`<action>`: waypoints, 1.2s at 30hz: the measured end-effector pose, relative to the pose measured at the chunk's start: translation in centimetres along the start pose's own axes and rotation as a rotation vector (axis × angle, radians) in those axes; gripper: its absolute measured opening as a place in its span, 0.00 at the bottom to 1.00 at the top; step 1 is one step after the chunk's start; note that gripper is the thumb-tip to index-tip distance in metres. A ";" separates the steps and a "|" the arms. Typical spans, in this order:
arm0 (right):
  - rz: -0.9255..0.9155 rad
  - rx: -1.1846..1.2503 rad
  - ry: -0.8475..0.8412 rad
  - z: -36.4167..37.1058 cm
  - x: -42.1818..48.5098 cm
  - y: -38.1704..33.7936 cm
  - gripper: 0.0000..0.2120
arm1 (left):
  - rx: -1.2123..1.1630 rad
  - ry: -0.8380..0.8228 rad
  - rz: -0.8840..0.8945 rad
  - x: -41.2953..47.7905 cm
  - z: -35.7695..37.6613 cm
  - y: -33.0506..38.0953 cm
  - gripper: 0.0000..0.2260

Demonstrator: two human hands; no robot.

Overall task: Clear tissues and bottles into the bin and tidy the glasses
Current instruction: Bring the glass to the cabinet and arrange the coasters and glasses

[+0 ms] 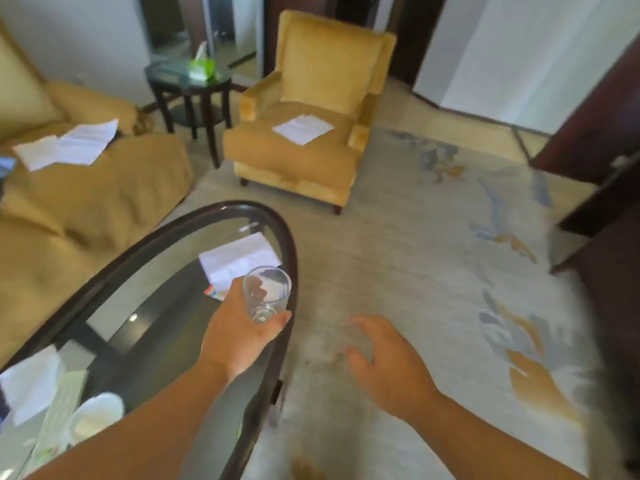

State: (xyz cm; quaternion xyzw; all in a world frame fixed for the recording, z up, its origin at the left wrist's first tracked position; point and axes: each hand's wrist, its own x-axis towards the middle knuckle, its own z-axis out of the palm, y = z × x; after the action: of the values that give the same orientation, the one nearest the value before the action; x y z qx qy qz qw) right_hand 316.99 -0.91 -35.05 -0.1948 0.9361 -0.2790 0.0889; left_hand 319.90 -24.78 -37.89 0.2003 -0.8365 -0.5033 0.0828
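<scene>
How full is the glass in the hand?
Empty, it seems: the glass, gripped by the left hand, looks clear from rim to base, with no liquid visible.

We see a living room: 1 yellow armchair (pixel 304 133), a sofa (pixel 86 202), a glass coffee table (pixel 287 237), a patterned rug (pixel 450 271).

Oval glass counter (pixel 194 225) carrying white paper sheets (pixel 239 258) at 1 o'clock end; tissue (pixel 31 382), white bowl (pixel 97 415) lying at 7 o'clock.

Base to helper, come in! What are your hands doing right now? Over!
Left hand grips clear glass over coffee table edge. Right hand open, empty, over rug. Paper sheet on table just beyond.
</scene>
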 end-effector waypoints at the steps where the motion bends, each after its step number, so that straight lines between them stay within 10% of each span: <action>1: 0.024 -0.003 0.029 -2.2 -1.1 0.2 0.22 | -0.019 -0.030 0.043 -0.2 0.5 2.5 0.23; 15: 0.388 -0.080 0.503 -24.6 -27.4 11.2 0.21 | -0.211 -0.491 0.413 -16.9 17.7 29.6 0.31; 26: 0.713 -0.090 0.672 -34.4 -55.2 22.3 0.21 | -0.213 -0.806 0.537 -40.5 34.1 41.7 0.28; 36: 0.837 -0.017 0.836 -38.3 -62.6 32.0 0.21 | -0.168 -0.953 0.649 -47.8 46.4 48.5 0.28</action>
State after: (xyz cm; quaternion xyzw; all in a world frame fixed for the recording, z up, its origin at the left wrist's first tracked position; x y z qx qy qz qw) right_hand 353.20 68.26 -17.48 0.3167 0.8912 -0.2659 -0.1864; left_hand 335.21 52.76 -14.70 -0.3221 -0.7572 -0.5515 -0.1370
